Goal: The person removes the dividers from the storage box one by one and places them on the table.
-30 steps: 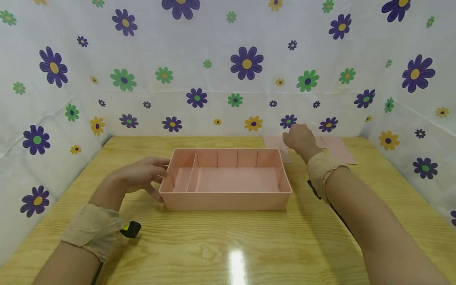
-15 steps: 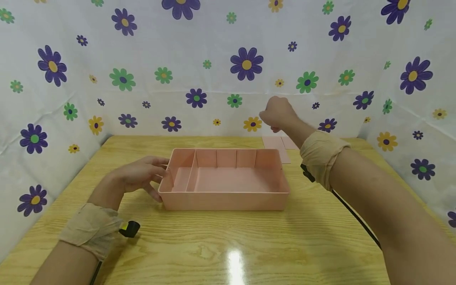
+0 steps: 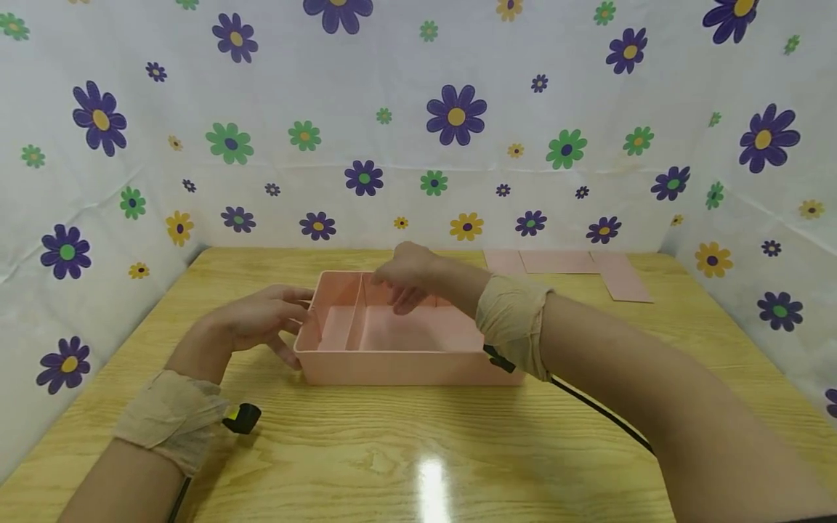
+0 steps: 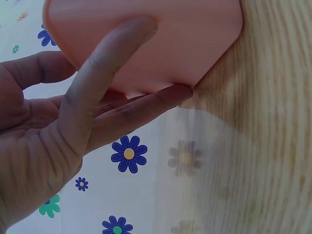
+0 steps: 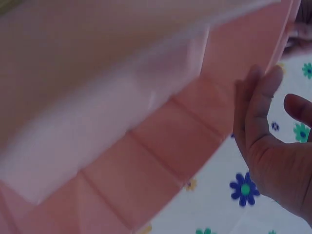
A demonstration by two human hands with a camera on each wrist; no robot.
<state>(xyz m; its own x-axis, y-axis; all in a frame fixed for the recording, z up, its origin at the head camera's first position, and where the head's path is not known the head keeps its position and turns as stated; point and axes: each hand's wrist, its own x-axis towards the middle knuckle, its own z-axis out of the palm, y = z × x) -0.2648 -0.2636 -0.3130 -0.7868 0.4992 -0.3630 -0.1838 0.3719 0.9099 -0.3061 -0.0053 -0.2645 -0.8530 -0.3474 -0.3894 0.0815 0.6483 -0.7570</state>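
Head view: pink 2-compartment box

I see wood-grain table below my left hand and right hand, glare spot on it nearer me than either. White cloth hangs beyond both, plus off to their left and right; purple, green, yellow flowers printed on it, big purple flower above my right hand.

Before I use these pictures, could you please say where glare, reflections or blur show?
Head view: white glare on the yellow wood-grain table; left wrist: that table mirrors the white floral backdrop; right wrist: the pink rectangular box blurs along its near edge.
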